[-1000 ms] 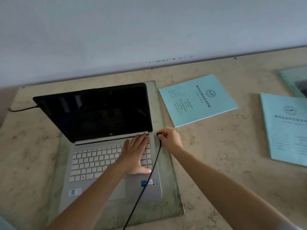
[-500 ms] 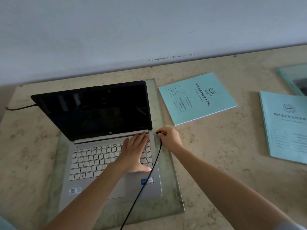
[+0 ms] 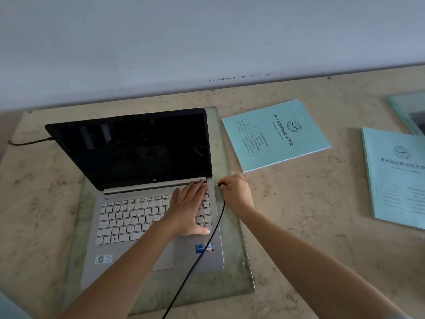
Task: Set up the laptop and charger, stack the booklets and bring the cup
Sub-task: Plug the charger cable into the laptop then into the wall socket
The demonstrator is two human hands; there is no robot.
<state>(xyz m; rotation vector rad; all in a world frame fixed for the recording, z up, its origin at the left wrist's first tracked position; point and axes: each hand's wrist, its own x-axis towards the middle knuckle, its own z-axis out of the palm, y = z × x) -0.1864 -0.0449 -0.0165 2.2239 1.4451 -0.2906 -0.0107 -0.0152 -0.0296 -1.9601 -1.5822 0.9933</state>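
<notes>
An open silver laptop (image 3: 128, 217) with a dark screen rests on a glass slab (image 3: 239, 261). My left hand (image 3: 188, 208) lies flat on the right side of its keyboard, fingers spread. My right hand (image 3: 235, 192) pinches the black charger plug (image 3: 220, 184) at the laptop's right edge near the hinge; its metal tip touches the side. The black charger cable (image 3: 207, 245) runs down across the palm rest toward me. A light blue booklet (image 3: 276, 134) lies right of the screen, and a second booklet (image 3: 395, 176) lies at the far right. No cup is in view.
The beige marble counter (image 3: 310, 215) ends at a pale wall behind. Another black cable (image 3: 30, 142) leaves behind the screen's left corner. A glass-edged object (image 3: 409, 111) sits at the far right, partly cut off. A pale blue corner (image 3: 9, 307) shows at the bottom left.
Both hands hold nearly the same position. The view has shifted slightly; the plug stays at the laptop's right edge.
</notes>
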